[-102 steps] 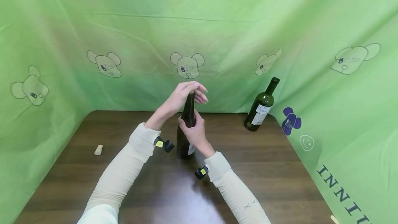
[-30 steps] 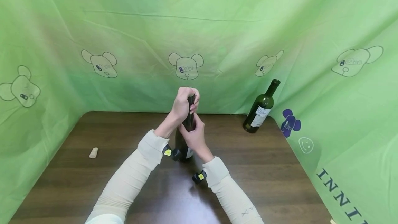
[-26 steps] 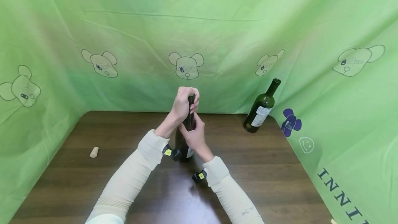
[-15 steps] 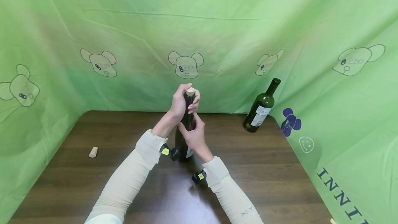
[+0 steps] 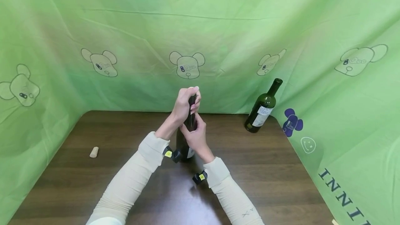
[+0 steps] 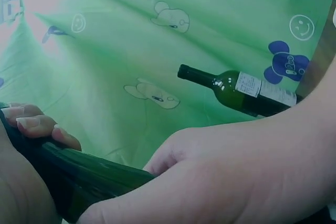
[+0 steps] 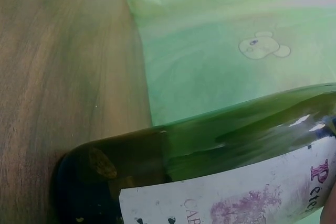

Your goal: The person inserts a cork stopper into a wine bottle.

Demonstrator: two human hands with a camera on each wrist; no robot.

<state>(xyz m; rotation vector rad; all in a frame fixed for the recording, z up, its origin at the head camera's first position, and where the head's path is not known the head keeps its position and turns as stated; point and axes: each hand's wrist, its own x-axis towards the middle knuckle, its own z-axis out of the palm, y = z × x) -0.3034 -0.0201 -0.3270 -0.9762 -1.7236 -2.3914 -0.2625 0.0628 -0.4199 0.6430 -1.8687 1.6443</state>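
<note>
A dark green wine bottle [image 5: 182, 145] stands upright on the table in the middle of the head view. My left hand [image 5: 182, 106] grips its neck near the top, fingers wrapped round the far side. The left thumb lies across the mouth and hides it. Lower down, my right hand [image 5: 197, 136] holds the bottle at the shoulder between thumb and fingers. In the left wrist view the green neck [image 6: 100, 174] runs between both hands. The right wrist view shows the bottle's printed white label [image 7: 210, 203].
A loose cork [image 5: 94, 152] lies on the wooden table [image 5: 137, 197] at the left. Another green wine bottle [image 5: 260, 114] stands at the back right. A green printed cloth [image 5: 140, 44] hangs round the back and sides.
Earlier the left hand lay over the bottle top, then curled round the neck. Half a second ago its thumb was raised, showing a cork in the mouth; now the thumb covers it again.
</note>
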